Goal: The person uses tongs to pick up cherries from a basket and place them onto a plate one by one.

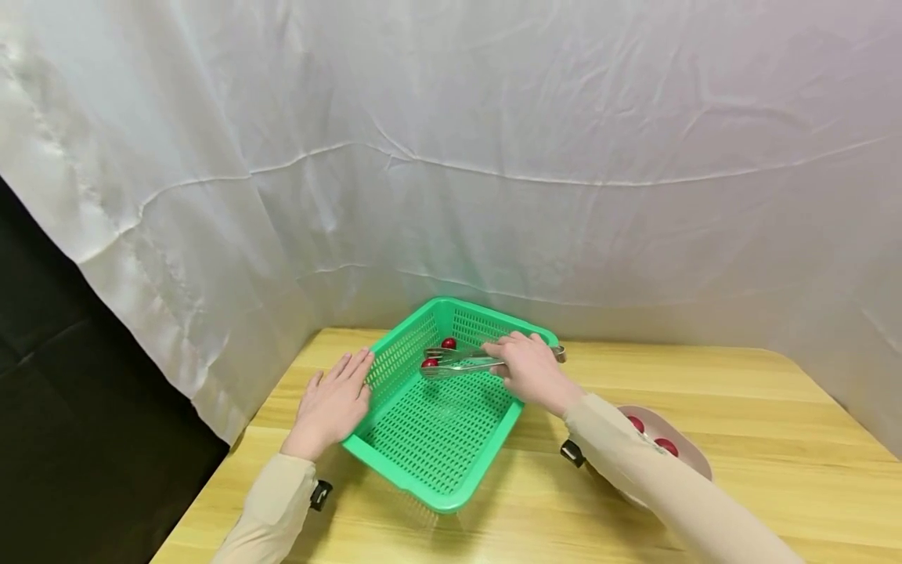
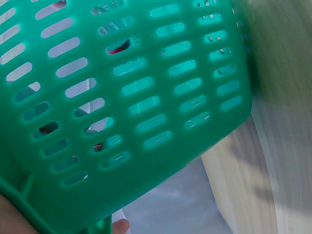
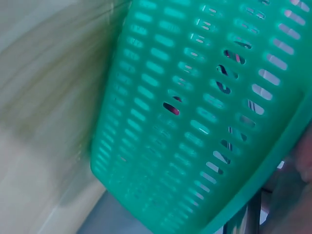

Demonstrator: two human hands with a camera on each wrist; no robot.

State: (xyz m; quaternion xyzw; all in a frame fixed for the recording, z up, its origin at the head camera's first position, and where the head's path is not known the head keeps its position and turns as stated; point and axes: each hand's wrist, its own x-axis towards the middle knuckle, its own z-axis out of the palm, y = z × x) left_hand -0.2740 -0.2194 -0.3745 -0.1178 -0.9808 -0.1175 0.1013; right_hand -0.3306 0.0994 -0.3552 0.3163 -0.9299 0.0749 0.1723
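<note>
A green perforated plastic basket sits on the table, turned at an angle. My left hand rests on its left rim, fingers extended; in the left wrist view, one fingertip shows beside the rim. My right hand grips metal tongs over the basket's right side, their tips pointing left inside it. At the tong tips is a small round red thing; whether they clamp it I cannot tell. Just behind, another round red thing is in the basket. The basket wall mostly hides the right wrist view.
A pale pink dish stands to the right, partly covered by the right sleeve; round red things show in it. The wooden table ends at a pale curtain behind. Dark cloth hangs at left.
</note>
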